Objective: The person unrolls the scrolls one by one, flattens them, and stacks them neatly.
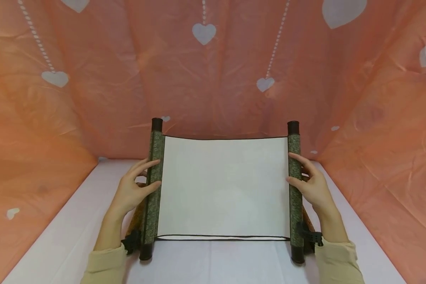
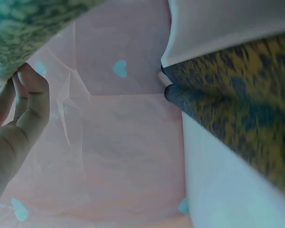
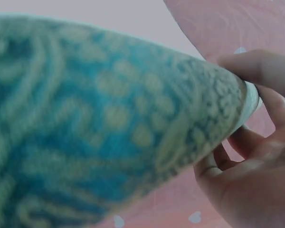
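Note:
A blank white hanging scroll [image 1: 223, 185] is spread between two green patterned rollers with dark end caps. My left hand [image 1: 130, 191] grips the left roller [image 1: 150, 217], thumb and fingers on its paper side and the rest of the hand outside. On the other side, my right hand [image 1: 314, 187] holds the right roller [image 1: 296, 213] in the same way. The right wrist view shows the green-and-cream patterned roller [image 3: 133, 109] close up, with fingers and thumb around its far end. A dark cord lies along the scroll's near edge.
Gold-and-dark patterned rolled material [image 2: 237, 90] lies below, with parts showing outside both rollers in the head view. The table has a white cover [image 1: 213, 262]. Orange cloth [image 1: 213, 94] printed with white hearts stands behind and at both sides. Black bands sit at both wrists.

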`<state>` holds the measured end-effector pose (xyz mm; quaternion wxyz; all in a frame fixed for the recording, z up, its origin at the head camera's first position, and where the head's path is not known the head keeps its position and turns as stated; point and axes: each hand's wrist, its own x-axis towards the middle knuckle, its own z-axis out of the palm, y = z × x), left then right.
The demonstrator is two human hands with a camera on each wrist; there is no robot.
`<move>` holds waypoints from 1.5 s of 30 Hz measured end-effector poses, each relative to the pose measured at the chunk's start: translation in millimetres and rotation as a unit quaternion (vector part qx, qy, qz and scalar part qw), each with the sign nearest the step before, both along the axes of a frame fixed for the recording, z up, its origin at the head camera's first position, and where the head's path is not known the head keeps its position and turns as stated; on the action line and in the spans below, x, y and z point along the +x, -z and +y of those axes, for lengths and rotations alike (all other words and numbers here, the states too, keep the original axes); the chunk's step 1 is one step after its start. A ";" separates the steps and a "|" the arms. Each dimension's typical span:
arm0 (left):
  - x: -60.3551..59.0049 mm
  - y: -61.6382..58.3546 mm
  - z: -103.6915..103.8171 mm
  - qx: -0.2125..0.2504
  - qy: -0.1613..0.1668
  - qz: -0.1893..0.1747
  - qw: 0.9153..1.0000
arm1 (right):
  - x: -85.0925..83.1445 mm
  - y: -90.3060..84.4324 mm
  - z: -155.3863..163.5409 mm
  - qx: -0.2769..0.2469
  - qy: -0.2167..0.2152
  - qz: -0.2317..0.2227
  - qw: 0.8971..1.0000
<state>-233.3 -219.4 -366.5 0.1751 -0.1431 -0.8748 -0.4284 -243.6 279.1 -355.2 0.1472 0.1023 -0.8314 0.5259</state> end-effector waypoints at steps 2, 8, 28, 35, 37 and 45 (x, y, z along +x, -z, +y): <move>0.6 0.8 -2.9 -0.006 0.002 0.008 1.000 | 0.4 0.5 0.9 0.004 0.000 -0.002 1.000; 0.6 -3.1 -14.8 -0.020 0.004 0.023 1.000 | 0.2 -2.8 8.9 0.024 -0.019 0.002 1.000; 0.3 -11.8 -53.4 -0.087 -0.023 0.020 0.996 | -20.9 -9.7 4.3 0.092 -0.044 -0.042 0.994; -5.5 -8.7 -69.8 -0.120 -0.019 -0.008 0.993 | -33.7 -5.7 1.2 0.110 -0.082 -0.063 0.989; -8.1 -7.5 -73.5 -0.129 -0.015 -0.014 0.991 | -38.5 -3.3 2.7 0.113 -0.089 -0.067 0.987; -21.7 5.4 -82.7 -0.153 0.001 -0.038 0.988 | -57.5 14.3 6.3 0.081 -0.107 -0.111 0.985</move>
